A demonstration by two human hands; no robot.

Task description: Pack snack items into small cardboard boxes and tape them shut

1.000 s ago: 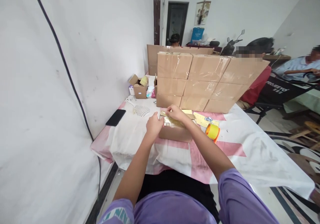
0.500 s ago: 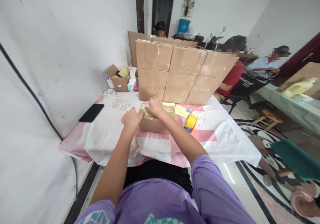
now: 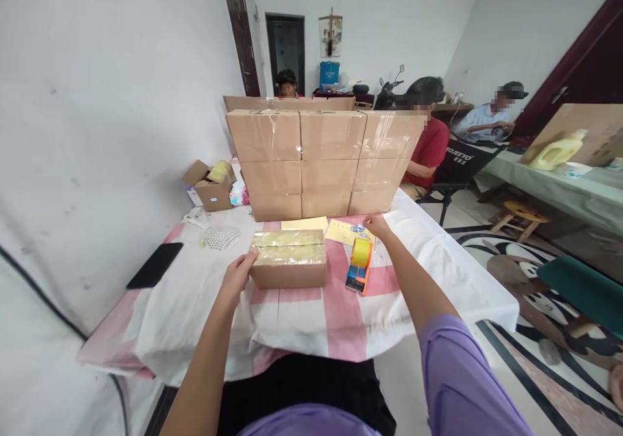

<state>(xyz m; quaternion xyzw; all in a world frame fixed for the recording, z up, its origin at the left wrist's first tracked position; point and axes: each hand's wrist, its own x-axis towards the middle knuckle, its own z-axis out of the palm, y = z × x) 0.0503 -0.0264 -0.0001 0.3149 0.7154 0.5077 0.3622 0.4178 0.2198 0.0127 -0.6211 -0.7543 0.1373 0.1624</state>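
Note:
A small cardboard box (image 3: 288, 276) with yellowish tape across its top sits on the cloth in front of me. My left hand (image 3: 238, 274) grips its left end, with the fingertips at the upper left corner. Farther right, my right hand (image 3: 376, 224) is over the right end of a pale yellow sheet (image 3: 339, 231), its fingers pinched together. Whatever may be between those fingers is too small to make out. Small blue-and-white pieces (image 3: 358, 228) lie on the sheet beside them. A tape dispenser (image 3: 359, 268) with a yellow roll lies between the box and my right forearm.
Stacked cardboard boxes (image 3: 325, 178) form a wall at the table's back. An open carton (image 3: 217, 196) and a black phone-like slab (image 3: 154, 265) are on the left. A person in a red shirt (image 3: 435, 144) sits beyond the right edge, near a black chair (image 3: 457, 163).
My right hand has left the box top and moved right to the yellow sheet. My left hand stays at the box's left end. The view has shifted.

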